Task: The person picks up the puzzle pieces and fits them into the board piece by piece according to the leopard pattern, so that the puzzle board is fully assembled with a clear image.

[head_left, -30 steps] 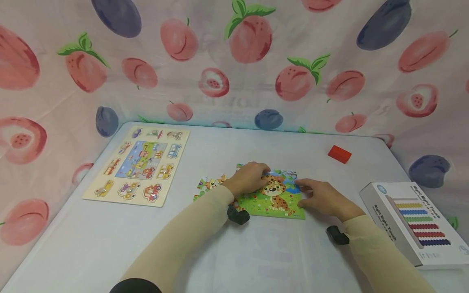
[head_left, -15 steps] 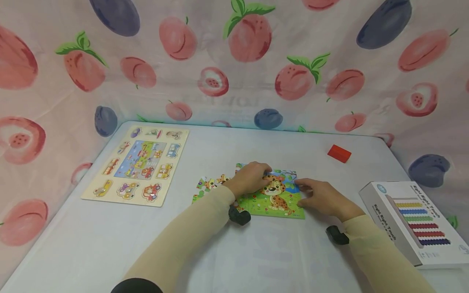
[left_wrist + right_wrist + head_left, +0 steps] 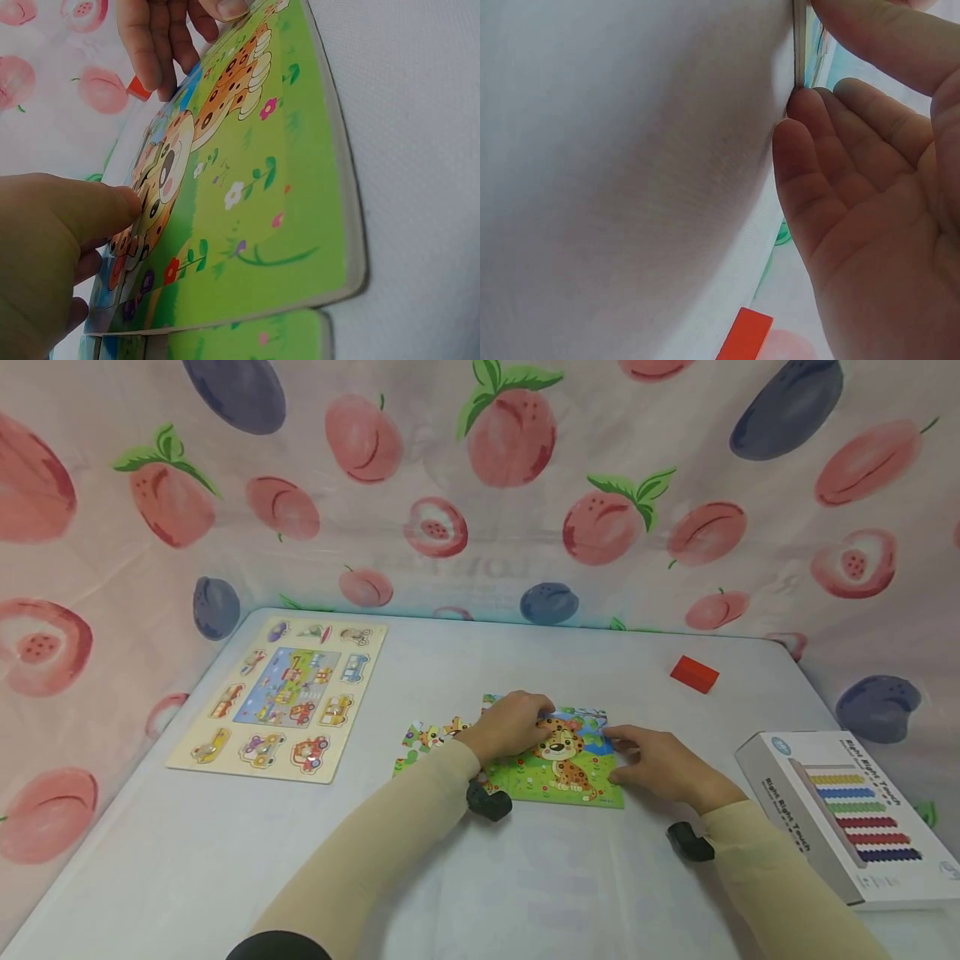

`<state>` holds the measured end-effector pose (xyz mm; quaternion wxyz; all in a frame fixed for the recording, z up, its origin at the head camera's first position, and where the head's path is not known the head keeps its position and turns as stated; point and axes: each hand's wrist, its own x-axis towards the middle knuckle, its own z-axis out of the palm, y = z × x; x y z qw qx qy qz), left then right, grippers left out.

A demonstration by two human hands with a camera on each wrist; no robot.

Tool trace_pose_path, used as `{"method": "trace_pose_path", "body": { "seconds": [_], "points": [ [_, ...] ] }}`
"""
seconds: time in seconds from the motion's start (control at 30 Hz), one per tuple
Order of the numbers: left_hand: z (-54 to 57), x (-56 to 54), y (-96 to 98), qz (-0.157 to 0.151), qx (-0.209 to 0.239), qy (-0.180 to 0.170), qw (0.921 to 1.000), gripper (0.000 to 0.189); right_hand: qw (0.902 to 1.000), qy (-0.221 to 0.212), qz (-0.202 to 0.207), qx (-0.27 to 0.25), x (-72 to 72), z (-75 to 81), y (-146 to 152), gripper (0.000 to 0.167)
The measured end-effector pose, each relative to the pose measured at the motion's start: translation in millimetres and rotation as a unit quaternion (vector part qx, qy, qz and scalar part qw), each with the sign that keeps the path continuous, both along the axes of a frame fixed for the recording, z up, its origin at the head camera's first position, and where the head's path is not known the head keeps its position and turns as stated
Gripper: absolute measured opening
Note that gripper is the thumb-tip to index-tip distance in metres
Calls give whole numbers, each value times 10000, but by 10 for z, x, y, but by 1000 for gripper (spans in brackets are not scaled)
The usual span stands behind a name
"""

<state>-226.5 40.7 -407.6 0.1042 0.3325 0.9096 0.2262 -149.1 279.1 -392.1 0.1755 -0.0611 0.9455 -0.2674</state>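
A jigsaw puzzle [image 3: 525, 781] with a cartoon leopard on green grass lies flat in front of me. My left hand [image 3: 510, 724] is over its upper middle, fingers curled and thumb on the leopard's head; it appears to pinch a puzzle piece there, mostly hidden under the hand. In the left wrist view that thumb [image 3: 127, 202] touches the picture near a seam. My right hand [image 3: 663, 764] stands at the puzzle's right edge, fingertips and thumb touching it, fingers fairly straight. Other puzzle pieces [image 3: 429, 737] with leopard spots lie left of it, partly behind the left forearm.
A wooden peg puzzle board [image 3: 348, 727] with vehicle pieces lies at the back left. A red block [image 3: 694, 675] sits at the back right. At the right edge stands a white box [image 3: 817, 777] printed with coloured rows. A fruit-patterned curtain [image 3: 510, 527] surrounds the table.
Both hands stay in almost the same place on the puzzle. The head view has shifted very slightly.
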Motion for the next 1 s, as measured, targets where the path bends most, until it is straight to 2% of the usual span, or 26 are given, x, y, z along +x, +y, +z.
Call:
{"method": "trace_pose_path", "body": {
  "seconds": [0.4,0.7,1.0],
  "points": [
    [4,5,-12,112,288,-224,9993,39,10000,59,-2,-22,-6,-31,14,70],
    [-11,10,-12,40,330,-170,9993,37,10000,42,11,-21,-3,-23,7,69],
    [-19,9,-3,114,303,-208,9993,36,10000,5,-31,26,3,-9,-4,70]
  ]
}}
